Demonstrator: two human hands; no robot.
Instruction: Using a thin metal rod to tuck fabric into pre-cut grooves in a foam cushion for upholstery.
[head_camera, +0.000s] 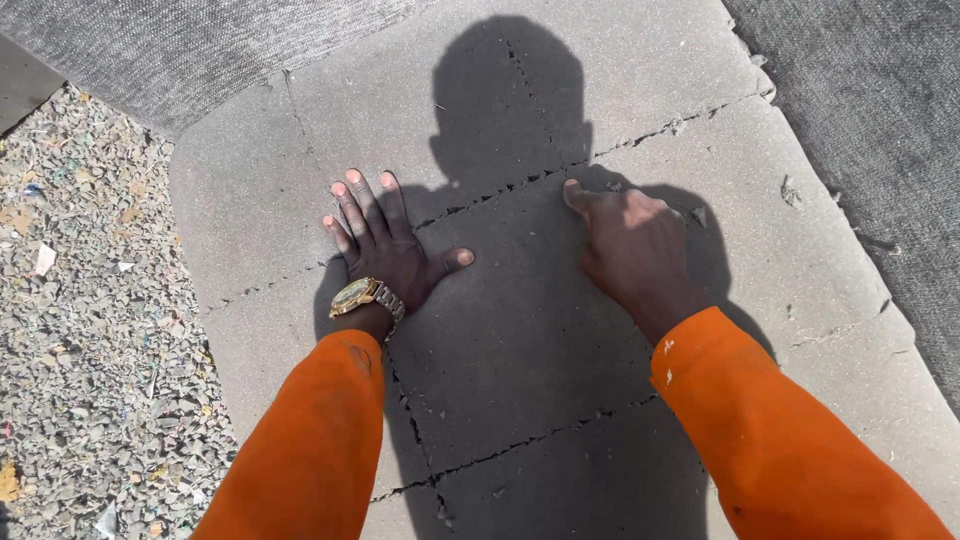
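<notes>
Two orange sleeves (300, 450) come in from the bottom, closest of all, one on each arm. The left hand (385, 245) lies flat on a big grey slab (520, 340), palm down. Its fingers are spread wide and the thumb sticks out to the side. A gold watch (355, 295) with a metal band sits on that wrist. The right hand (630, 245) is on the same slab, a little way from the left one. Its fingers look curled under and the thumb points up toward a crack, but it sits in dark shade, so I cannot tell if it is pinching anything. The slab is right under both hands and fills the middle of the view. It has long cracks (500, 185) that cut it into big pieces. The person's dark shadow (510, 90) falls across the slab, head at the top. On the left side there is loose gravel (90, 300) with small bits of litter. Rougher grey ground (870, 110) lies on the right and at the top.
</notes>
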